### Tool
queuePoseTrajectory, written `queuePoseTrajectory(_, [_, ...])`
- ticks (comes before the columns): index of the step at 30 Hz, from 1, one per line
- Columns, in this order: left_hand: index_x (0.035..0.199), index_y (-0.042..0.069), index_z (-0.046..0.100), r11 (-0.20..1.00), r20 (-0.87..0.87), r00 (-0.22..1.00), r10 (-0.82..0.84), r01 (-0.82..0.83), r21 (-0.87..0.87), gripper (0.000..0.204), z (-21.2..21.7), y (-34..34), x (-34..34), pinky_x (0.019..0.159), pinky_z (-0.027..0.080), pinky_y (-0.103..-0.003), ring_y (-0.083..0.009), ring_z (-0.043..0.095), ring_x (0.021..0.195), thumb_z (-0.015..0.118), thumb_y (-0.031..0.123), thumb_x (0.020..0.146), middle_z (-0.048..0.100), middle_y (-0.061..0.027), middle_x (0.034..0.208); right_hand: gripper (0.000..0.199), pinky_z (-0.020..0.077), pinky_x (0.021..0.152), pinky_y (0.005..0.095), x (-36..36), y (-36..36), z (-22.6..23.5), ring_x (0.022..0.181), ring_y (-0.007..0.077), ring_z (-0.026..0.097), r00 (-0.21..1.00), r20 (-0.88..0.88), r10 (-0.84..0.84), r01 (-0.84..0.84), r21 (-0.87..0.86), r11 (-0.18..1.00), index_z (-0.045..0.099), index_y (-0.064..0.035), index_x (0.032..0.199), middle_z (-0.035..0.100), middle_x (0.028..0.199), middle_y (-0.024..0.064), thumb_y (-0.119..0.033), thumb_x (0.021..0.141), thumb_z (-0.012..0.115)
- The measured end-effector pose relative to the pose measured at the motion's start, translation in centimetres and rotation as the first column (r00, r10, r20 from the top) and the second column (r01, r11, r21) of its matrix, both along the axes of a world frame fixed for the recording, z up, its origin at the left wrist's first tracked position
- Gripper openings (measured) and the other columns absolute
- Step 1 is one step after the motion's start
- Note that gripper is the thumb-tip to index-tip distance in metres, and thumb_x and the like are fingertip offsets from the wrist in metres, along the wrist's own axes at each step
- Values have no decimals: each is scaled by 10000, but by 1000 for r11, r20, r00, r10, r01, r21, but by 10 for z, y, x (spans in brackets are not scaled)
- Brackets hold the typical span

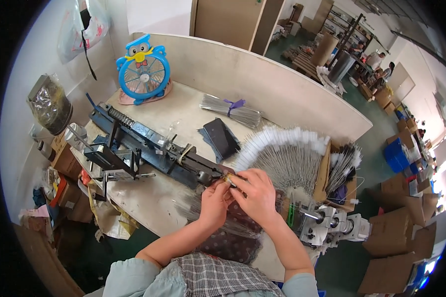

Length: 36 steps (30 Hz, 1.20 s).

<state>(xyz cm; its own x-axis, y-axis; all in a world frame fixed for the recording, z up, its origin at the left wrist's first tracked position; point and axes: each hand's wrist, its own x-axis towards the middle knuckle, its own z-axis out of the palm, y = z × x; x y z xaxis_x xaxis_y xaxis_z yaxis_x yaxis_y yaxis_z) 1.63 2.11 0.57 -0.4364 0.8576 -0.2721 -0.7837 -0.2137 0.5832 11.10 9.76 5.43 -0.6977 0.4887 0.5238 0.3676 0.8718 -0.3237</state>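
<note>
The right hand [258, 194] pinches a small brass-coloured piece [228, 178]; just beside it the left hand [214, 204] curls, and I cannot tell what it grips. A dark metal fixture [167, 166] runs ahead and left of these 2 hands, white-tipped wires [288, 166] fanning out beyond the right.

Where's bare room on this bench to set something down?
Bare tabletop lies between the blue fan and purple-tied wire bundle, and between the black bracket and left forearm. It's crowded around left hand, right hand and white-tipped wires.
</note>
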Motion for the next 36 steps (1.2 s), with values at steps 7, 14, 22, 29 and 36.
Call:
queuePoseTrajectory(7, [996,32,542,999,64,998,-28,31,-35,215,-4,0,-1,812,482,-339,-191,606,902,430,201,924,606,-70,956,288,457,787,353,-2,4,1,953,226,540,998,-20,67,-68,-81,994,667,-116,958,597,957,19,-131,672,696])
queuePoseTrajectory(14, [1029,18,546,1000,30,999,-12,12,2,252,-2,-1,-2,816,482,-342,-198,610,898,450,221,915,614,-82,984,276,459,785,356,5,4,8,948,238,543,996,-80,42,-49,-86,995,677,-113,958,602,951,34,-132,684,708])
queuePoseTrajectory(22, [986,13,575,1000,11,1000,19,-18,-25,197,3,1,-1,796,494,-351,-201,619,903,495,169,896,623,-90,975,262,451,792,364,8,4,4,955,240,537,999,-21,35,-36,-62,997,677,-119,964,593,979,42,-144,704,698])
queuePoseTrajectory(29, [1025,25,552,1000,50,999,-3,4,-25,222,1,-2,-3,835,477,-362,-204,610,917,462,194,912,612,-85,1011,264,451,794,370,4,5,5,963,252,538,998,3,61,-61,-63,996,674,-107,970,595,992,55,-147,710,697])
queuePoseTrajectory(36, [1049,40,542,999,69,997,-36,36,-3,268,-2,-1,-3,865,453,-366,-201,593,961,399,234,930,607,-82,1033,270,452,796,369,1,2,2,968,260,541,998,-10,58,-58,-84,995,672,-105,978,599,1002,68,-145,712,696])
